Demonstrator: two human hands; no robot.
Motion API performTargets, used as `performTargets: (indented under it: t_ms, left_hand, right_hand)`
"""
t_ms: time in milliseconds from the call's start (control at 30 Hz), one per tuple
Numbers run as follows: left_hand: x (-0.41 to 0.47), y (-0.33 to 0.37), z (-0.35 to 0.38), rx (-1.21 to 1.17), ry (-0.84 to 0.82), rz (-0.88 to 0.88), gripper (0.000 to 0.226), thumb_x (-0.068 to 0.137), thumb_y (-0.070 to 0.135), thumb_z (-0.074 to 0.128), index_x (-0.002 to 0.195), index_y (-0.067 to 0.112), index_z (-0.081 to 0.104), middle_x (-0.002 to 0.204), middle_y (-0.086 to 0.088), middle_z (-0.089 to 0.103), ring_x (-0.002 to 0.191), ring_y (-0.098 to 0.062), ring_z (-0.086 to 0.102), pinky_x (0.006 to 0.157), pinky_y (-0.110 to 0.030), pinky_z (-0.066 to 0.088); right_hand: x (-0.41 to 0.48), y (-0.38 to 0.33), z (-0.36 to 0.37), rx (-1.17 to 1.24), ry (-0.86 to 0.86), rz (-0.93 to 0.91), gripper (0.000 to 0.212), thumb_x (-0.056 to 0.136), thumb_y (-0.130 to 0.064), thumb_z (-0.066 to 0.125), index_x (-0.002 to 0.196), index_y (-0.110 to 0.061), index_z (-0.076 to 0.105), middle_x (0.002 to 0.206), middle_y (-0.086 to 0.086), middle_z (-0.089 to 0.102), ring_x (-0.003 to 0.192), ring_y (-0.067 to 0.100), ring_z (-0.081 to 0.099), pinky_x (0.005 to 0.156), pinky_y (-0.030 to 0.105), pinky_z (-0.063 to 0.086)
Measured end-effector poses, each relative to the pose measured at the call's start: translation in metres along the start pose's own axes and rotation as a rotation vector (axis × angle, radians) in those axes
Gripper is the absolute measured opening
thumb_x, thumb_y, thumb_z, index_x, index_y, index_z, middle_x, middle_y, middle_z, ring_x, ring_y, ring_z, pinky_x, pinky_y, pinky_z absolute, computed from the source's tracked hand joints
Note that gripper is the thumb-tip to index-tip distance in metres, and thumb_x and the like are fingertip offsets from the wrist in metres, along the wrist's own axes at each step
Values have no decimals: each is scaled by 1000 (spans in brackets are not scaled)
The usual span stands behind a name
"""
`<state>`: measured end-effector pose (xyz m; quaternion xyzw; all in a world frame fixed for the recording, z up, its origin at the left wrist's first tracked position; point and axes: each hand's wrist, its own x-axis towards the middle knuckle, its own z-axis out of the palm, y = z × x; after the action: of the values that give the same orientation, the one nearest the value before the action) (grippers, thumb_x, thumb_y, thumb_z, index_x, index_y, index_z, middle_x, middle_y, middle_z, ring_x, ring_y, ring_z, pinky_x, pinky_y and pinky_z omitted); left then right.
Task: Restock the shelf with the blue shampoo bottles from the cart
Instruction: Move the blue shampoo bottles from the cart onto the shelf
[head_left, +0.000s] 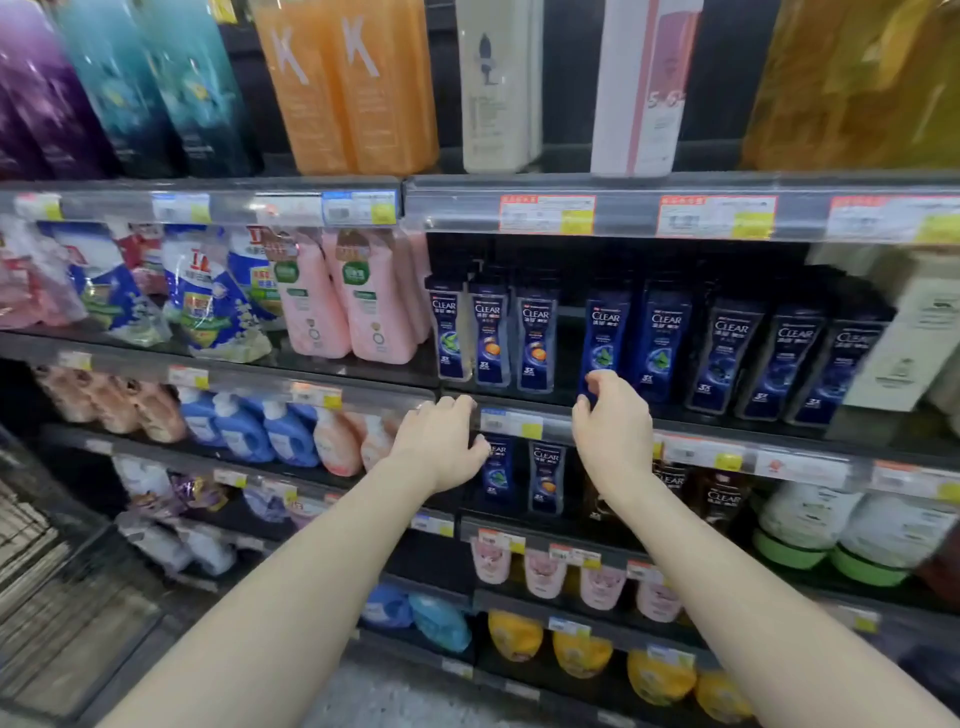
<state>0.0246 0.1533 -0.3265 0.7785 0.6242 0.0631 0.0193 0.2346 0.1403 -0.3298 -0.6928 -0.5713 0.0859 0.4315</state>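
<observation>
1. Head view, right hand (613, 434): the fingers curl round the foot of a blue shampoo bottle (605, 338). The bottle stands upright on the shelf (558, 397), just above the knuckles. Thumb and forefinger pinch its lower corner, so this hand is grasping the bottle, though lightly.
2. Same view, left hand (441, 441): the fingers hook over the price rail (511, 422) with the thumb beneath it. It clasps the rail and carries no bottle.
3. The other blue bottles (727, 353) stand in line on the far side of the right hand. Three more stand towards the left hand, beyond a dark gap.
4. The step in hand looks like seating this bottle in its row.
   - Hold it low, as now, and slide it rather than lift it, since a tall narrow bottle tips easily.
   - Turn the label square to the front, like its neighbours.
   - Bring its face level with theirs, and close the gap only if stock allows.
   - Let go once it stands steady, drawing the fingers straight back so they do not drag it forward off the edge.
5. Low and far out past the left hand is a wire cart (26, 525) (too blurred to tell what it holds), so the next bottle must come from there.
</observation>
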Motion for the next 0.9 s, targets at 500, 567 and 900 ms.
performTargets:
  t_ms: [500, 567, 900]
  left_hand:
    - [-128, -276, -11, 105, -9, -626, 46, 91, 50, 52, 122, 16, 51, 124, -14, 61, 114, -38, 59, 94, -44, 44]
    - [-150, -324, -12, 103, -24, -727, 46, 90, 48, 52, 121, 15, 50, 125, -15, 60, 116, -39, 58, 94, -44, 44]
    - [-231, -573, -36, 99, -73, -1077, 56, 93, 48, 50, 139, 16, 44, 139, -13, 51, 126, -37, 50, 105, -48, 40]
  right_hand:
    - [-100, -229, 243, -6, -742, -609, 38, 86, -25, 58, 124, -20, 62, 119, 10, 67, 113, 31, 60, 87, 41, 52]
    - [-119, -269, 283, -13, -831, -667, 36, 84, -17, 56, 119, -20, 64, 115, 12, 68, 111, 33, 61, 84, 41, 52]
    - [-212, -479, 485, 43, -1042, -970, 38, 86, -22, 55, 123, -16, 60, 117, 8, 66, 110, 32, 61, 81, 37, 51]
